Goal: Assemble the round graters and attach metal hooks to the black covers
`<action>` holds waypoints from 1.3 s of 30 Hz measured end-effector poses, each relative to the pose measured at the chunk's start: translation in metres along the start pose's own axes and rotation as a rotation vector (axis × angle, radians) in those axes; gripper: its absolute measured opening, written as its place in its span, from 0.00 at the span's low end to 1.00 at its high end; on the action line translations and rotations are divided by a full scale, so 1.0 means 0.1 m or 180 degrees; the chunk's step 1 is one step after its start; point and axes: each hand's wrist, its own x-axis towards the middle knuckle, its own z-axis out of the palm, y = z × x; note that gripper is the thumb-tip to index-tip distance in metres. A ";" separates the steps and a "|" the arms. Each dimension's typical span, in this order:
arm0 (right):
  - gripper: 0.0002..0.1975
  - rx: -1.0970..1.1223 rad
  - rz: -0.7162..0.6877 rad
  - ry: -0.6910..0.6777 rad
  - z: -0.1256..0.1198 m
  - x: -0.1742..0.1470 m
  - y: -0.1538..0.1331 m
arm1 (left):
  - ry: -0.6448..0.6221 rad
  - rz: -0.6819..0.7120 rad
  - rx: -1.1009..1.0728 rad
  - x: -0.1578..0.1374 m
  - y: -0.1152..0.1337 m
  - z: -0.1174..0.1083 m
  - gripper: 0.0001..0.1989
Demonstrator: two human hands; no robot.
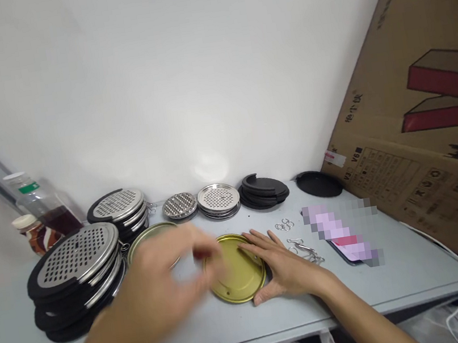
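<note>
A shallow gold round metal lid [238, 273] with a raised rim and a small hole lies on the grey table. My right hand [284, 266] holds its right side, the thumb at the near edge and the fingers over the far rim. Smeared by motion, my left hand [167, 278] is at the lid's left side, fingers bent. A dark red spot shows near its fingertips, and I cannot make out whether it holds anything. Behind that hand lies another gold round lid [140, 243], partly covered.
Stacked perforated discs with black rims [77, 263] stand at left, near a bottle [51, 206]. Along the wall are a grater disc [179, 206], perforated discs [218, 199] and black round parts [266, 189]. Metal rings [284, 224], wire clips [305, 249], a blurred-out phone [345, 240] and a cardboard box [413, 138] are at right.
</note>
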 end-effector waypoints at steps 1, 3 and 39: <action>0.56 -0.0009 0.0003 0.0000 0.01 0.00 0.01 | -0.0094 -0.0049 0.0228 0.21 -0.11 0.02 0.19; 0.56 -0.0026 -0.0014 0.0006 0.02 0.00 0.03 | -0.0310 -0.0480 0.0769 0.63 -0.43 0.13 0.24; 0.66 0.0061 0.0011 0.0123 0.08 0.01 0.08 | -0.1182 0.0102 0.0081 0.22 -0.45 0.57 0.35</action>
